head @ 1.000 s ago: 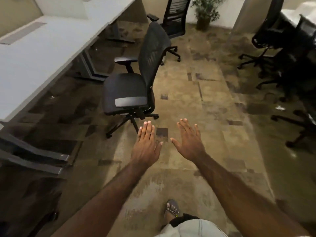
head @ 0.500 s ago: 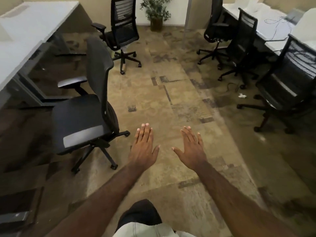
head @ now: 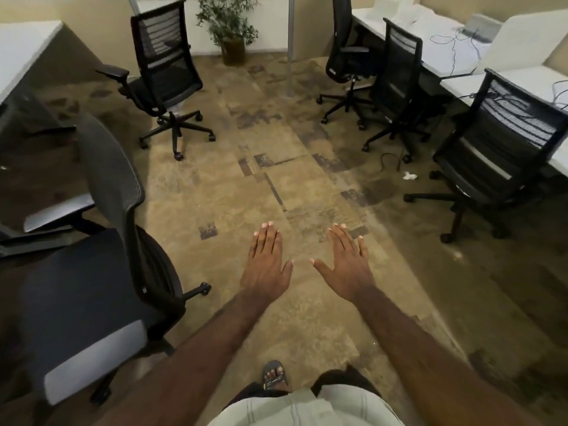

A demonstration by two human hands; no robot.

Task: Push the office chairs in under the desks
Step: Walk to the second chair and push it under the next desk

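Now both hands out flat mid-frame, left hand (head: 266, 269) and right hand (head: 347, 265), fingers (head: 266, 239) spread apart, holding nothing. Black mesh-back office chair (head: 101, 250) sits lower left, apart from white counter (head: 21, 53) upper left. Second black mesh chair (head: 163, 72) upper left; three more right, by white counter (head: 522, 84) upper right.

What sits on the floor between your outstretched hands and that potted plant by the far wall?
Only bare patchy brown carpet, the head view shows, from the left hand and right hand to the potted plant.
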